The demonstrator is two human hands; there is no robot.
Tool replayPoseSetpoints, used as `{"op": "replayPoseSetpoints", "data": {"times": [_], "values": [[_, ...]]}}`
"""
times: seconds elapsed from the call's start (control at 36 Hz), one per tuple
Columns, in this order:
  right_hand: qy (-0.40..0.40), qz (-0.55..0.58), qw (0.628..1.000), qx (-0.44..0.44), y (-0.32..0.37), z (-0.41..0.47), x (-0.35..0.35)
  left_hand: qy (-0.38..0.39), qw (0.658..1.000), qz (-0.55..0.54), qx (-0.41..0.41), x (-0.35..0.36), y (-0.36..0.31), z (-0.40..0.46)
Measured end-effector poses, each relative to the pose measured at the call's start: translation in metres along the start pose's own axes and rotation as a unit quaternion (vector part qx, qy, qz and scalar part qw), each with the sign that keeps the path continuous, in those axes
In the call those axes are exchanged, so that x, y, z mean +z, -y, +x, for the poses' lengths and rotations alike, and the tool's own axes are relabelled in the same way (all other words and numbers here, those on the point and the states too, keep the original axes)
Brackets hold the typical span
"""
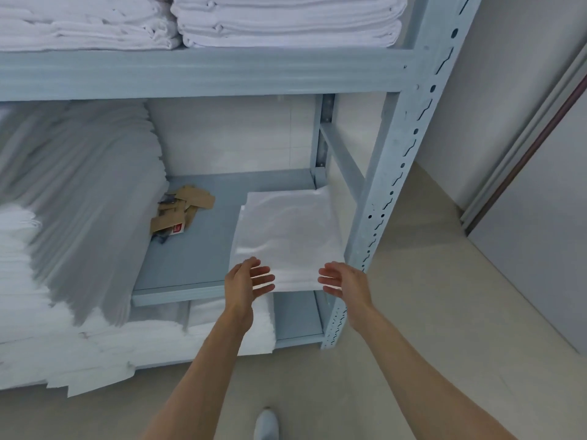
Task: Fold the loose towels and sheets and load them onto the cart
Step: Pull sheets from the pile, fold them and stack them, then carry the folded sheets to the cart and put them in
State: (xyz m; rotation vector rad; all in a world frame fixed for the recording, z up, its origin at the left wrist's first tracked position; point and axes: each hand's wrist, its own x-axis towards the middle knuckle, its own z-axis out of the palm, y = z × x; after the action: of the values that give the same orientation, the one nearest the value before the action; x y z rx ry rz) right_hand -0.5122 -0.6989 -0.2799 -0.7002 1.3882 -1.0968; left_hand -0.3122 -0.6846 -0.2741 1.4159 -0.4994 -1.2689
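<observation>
At nine o'clock, tall stacks of white linen point(73, 192) fill the left of the steel rack point(390, 173), packed tight to save room. Toward the centre, brown paper tags point(181, 211) lie loose on the middle shelf point(190, 249). At the shelf's front right, a folded white sheet point(289, 230) lies flat, its near edge overhanging, probably so it can be gripped. The left hand point(246, 281) and the right hand point(344, 279) flank that edge, fingers spread and relaxed, holding nothing; whether they touch the cloth is unclear. At twelve o'clock, folded towels point(286, 20) sit on the top shelf.
</observation>
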Motion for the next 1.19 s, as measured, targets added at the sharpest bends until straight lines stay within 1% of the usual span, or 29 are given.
{"op": "replayPoseSetpoints", "data": {"times": [0.06,0.11,0.17,0.22,0.31,0.39,0.47,0.61,0.69,0.75,0.81,0.86,0.94,1.03,1.19], "values": [[-0.006,0.025,0.999,0.044,-0.008,0.019,0.006,-0.002,0.999,-0.02,-0.041,0.001,0.007,0.023],[-0.016,0.042,0.995,0.094,-0.015,0.038,0.012,0.002,0.993,-0.053,-0.101,0.002,0.015,0.046],[-0.028,0.053,0.988,0.143,-0.021,0.057,0.019,0.012,0.977,-0.115,-0.18,0.004,0.02,0.067],[-0.037,0.066,0.979,0.187,-0.026,0.074,0.026,0.011,0.956,-0.17,-0.239,0.007,0.026,0.087],[-0.061,0.09,0.968,0.225,-0.031,0.1,0.035,0.011,0.936,-0.198,-0.291,0.013,0.034,0.111],[-0.1,0.133,0.951,0.26,-0.038,0.122,0.043,0.014,0.928,-0.184,-0.322,0.02,0.039,0.129],[-0.13,0.162,0.933,0.292,-0.047,0.136,0.05,0.007,0.928,-0.168,-0.331,0.023,0.045,0.144],[-0.138,0.205,0.911,0.331,-0.072,0.136,0.054,-0.011,0.917,-0.148,-0.37,0.019,0.06,0.157],[-0.094,0.225,0.919,0.309,-0.089,0.139,0.056,-0.033,0.911,-0.162,-0.378,0.011,0.069,0.161],[-0.069,0.236,0.926,0.286,-0.099,0.143,0.057,-0.038,0.916,-0.168,-0.363,0.006,0.076,0.162],[-0.061,0.257,0.929,0.259,-0.109,0.147,0.058,-0.03,0.918,-0.199,-0.341,0.0,0.081,0.164],[-0.067,0.279,0.929,0.234,-0.116,0.15,0.058,-0.022,0.92,-0.222,-0.323,-0.005,0.086,0.168],[-0.081,0.31,0.922,0.217,-0.124,0.154,0.062,-0.021,0.927,-0.211,-0.31,-0.015,0.092,0.174],[-0.091,0.337,0.916,0.199,-0.126,0.158,0.063,-0.034,0.929,-0.207,-0.305,-0.024,0.099,0.18],[-0.122,0.33,0.917,0.188,-0.123,0.159,0.063,-0.068,0.936,-0.199,-0.281,-0.031,0.1,0.19]]}}
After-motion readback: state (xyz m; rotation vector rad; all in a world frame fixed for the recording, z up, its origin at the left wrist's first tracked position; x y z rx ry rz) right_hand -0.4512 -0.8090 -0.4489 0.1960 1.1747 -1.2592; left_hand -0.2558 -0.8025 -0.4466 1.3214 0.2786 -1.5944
